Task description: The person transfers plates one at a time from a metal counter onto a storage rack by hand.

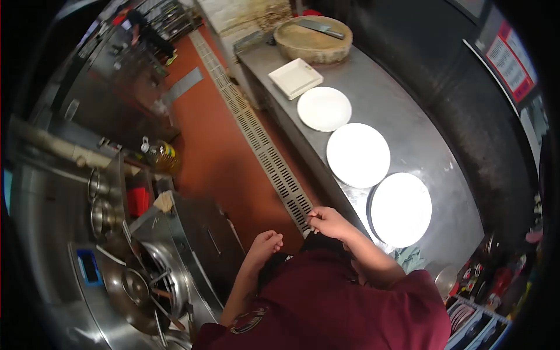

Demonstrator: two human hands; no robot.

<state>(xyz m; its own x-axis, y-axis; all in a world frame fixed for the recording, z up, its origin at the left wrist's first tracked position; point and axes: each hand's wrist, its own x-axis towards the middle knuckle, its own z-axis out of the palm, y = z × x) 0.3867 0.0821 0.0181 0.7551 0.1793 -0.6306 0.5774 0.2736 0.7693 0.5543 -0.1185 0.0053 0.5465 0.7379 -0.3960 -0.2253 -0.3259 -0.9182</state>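
Note:
My left hand [266,246] hangs in front of my body with its fingers curled, and nothing shows in it. To its right, my right hand [326,222] is closed near the floor drain, its thumb and fingers together; whether something small is between them I cannot make out. The nearest thing to it is a round white plate [401,210] on the steel counter [452,192]. Beyond that lie a second round plate [358,155], a smaller white plate [324,109] and a square white dish [295,78]. Neither hand touches them.
A cleaver [321,28] rests on a round chopping block [312,46] at the counter's far end. At left are a wok [131,291], metal bowls and an oil bottle [160,154]. Another person [146,32] stands far back left. A green cloth [408,258] lies near my right arm.

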